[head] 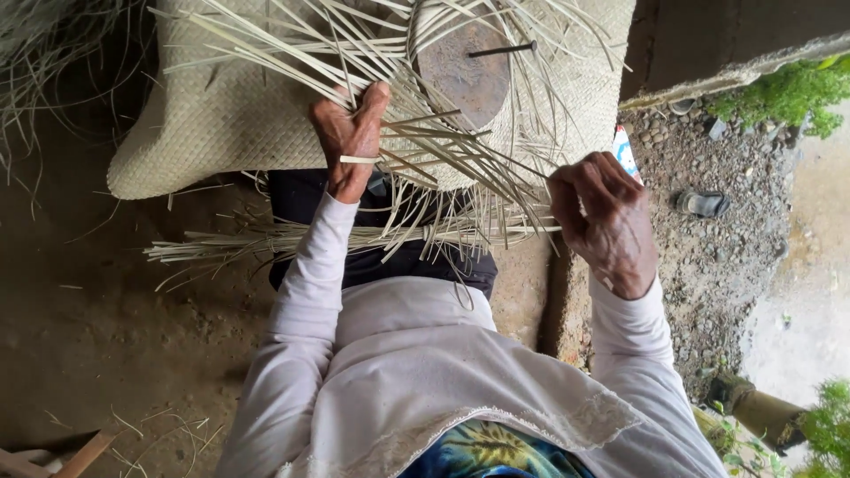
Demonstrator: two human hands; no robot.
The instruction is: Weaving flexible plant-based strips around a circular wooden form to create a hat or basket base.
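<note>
A pale woven straw piece (239,115) lies over a round wooden block (460,71) that has a dark nail sticking out of it. Many loose straw strips (460,168) fan out from the unfinished edge. My left hand (350,142) presses down on the strips at the edge of the weave, fingers closed over them. My right hand (606,221) is off to the right and pinches one thin strip, drawn taut from the weave. Both arms wear white long sleeves.
A bundle of loose strips (230,243) lies across my lap. Bare dirt floor (97,327) spreads to the left, with wood scraps (80,456) at the bottom corner. To the right are gravel, a sandal (704,204), a concrete ledge (735,44) and green plants (788,93).
</note>
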